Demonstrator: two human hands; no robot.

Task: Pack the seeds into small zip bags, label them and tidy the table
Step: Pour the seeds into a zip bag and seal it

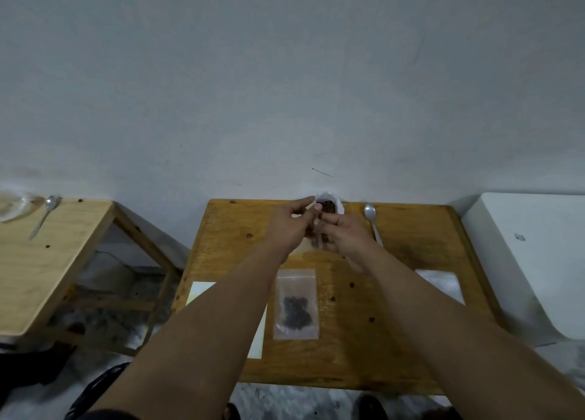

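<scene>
Grip: left hand (291, 226) and right hand (345, 236) pinch blurred bag (317, 241); one filled bag (296, 302) on bench (395, 340); labelling, tidying outstanding.

A second worktop (47, 261) at left bears a spoon (44, 217) and a glass dish (12, 206); a white box (538, 261) stands at right.

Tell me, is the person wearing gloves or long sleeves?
No gloves: the left hand and right hand are bare, the left forearm and right forearm uncovered to the elbows. No watch, ring or bracelet shows. Dark cloth at the bottom edge might be a sleeve.
</scene>
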